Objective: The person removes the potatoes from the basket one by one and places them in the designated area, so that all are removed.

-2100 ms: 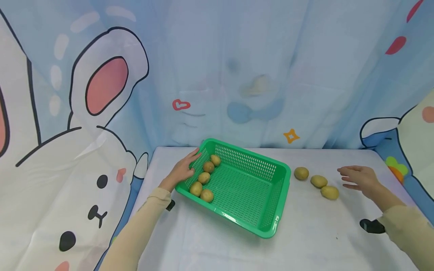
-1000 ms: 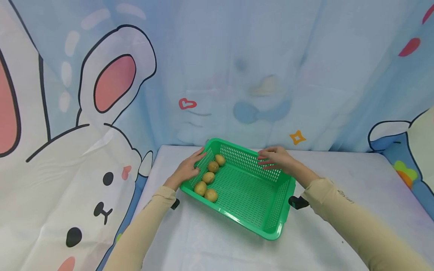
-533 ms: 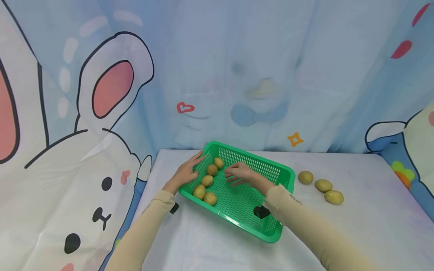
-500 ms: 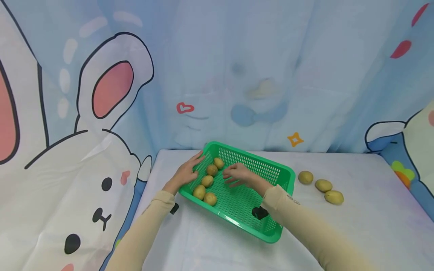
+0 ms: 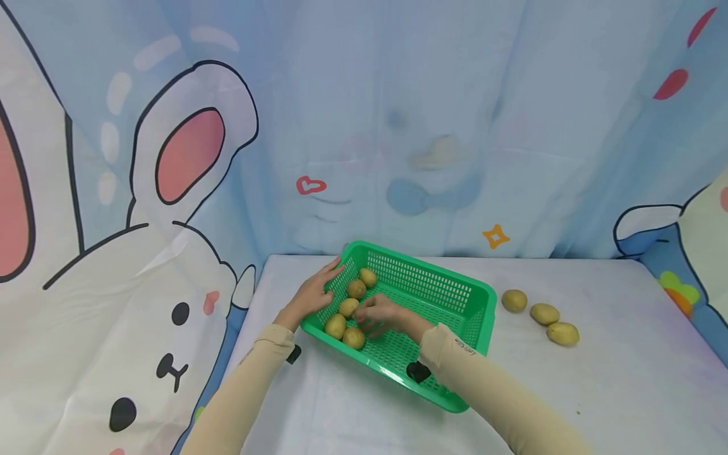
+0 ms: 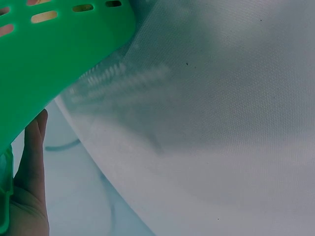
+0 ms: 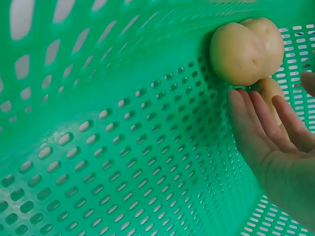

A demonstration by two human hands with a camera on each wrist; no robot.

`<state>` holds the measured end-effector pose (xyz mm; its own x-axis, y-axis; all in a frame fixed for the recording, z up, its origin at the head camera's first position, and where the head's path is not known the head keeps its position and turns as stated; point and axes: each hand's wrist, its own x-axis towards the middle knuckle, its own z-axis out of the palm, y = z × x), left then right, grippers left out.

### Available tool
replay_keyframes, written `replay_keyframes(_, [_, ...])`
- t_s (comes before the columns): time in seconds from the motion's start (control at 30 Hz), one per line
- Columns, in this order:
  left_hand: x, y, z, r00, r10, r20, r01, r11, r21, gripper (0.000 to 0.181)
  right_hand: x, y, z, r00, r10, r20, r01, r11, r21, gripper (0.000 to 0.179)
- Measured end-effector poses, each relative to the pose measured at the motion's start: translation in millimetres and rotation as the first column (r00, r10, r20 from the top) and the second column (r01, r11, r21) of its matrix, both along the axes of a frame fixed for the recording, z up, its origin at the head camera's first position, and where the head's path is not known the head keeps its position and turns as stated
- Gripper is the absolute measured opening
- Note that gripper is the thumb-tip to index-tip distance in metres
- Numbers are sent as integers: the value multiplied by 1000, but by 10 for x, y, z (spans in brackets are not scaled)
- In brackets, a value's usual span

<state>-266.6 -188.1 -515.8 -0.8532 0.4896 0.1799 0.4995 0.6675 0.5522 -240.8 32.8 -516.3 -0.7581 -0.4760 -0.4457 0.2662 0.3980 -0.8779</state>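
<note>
Brings right hand (image 5: pixel 380 314) farther toward left end of green basket (image 5: pixel 421 279), loosely spread just beside potatoes (image 5: pixel 349 308), opposite left hand (image 5: pixel 309 296) straight-fingered on rim (image 5: pixel 421 263).

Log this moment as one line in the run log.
left hand: at rim of green basket | five potatoes visible inside | right hand: inside, beside potatoes | three more potatoes: on table
</note>
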Motion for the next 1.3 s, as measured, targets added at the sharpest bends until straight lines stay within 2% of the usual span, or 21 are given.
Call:
replay_keyframes(0.17, [-11, -2, -16, 1000, 14, 5, -14, 1000, -23, 70, 11, 12, -44, 998, 53, 15, -53, 998, 25, 22])
replay_keyframes(0.3, [-18, 5, -14, 1000, 23, 17, -23, 999, -30, 71, 19, -3, -83, 997, 66, 25, -67, 997, 41, 21])
replay_keyframes(0.47, [-18, 13, -15, 1000, 20, -5, -20, 1000, -16, 70, 4, -34, -116, 997, 72, 1, -72, 995, 69, 26])
replay_keyframes(0.77, [7, 8, -13, 1000, 7, -22, -7, 1000, 4, 69, -20, -34, -149, 994, 104, -40, -100, 991, 91, 23])
replay_keyframes(1.1, [36, 39, 15, 1000, 24, -4, -24, 1000, -16, 70, -86, 222, -47, 996, 67, -54, -64, 996, 55, 29])
replay_keyframes(1.3, [18, 19, -7, 1000, 23, -6, -23, 1000, -21, 70, -124, 425, 116, 998, 34, -61, -31, 999, 36, 32])
